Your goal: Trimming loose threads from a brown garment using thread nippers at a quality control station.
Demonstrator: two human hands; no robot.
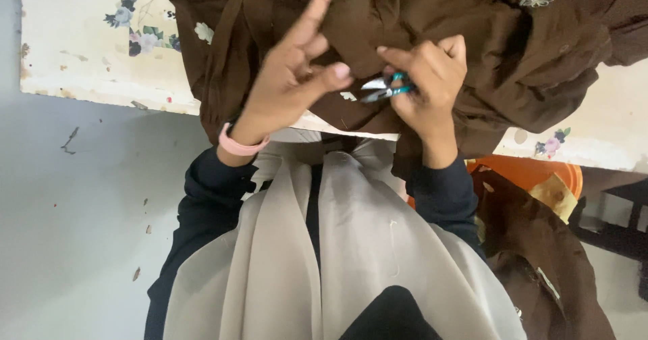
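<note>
- At the far left is the grey floor [81,232], with a few small scraps lying on it.
- Above it is a table [88,49] with a worn, pale top and small flower pictures on it.
- A big brown cloth [486,49] lies bunched up on the table and runs across to the right edge.
- The left hand [293,76] rests on the brown cloth. Its pointer finger sticks straight up, the thumb is pushed out to the side, and the other fingers are curled in. I cannot tell if it pinches any cloth.
- A pink band [239,144] goes round that wrist.
- Between the hands is a small pair of snips [385,89] with silver blades and blue-green handles, right over the cloth.
- The right hand [432,83] is closed tight round the snips.
- Lower right, an orange tub [533,171] sits under more brown cloth.
</note>
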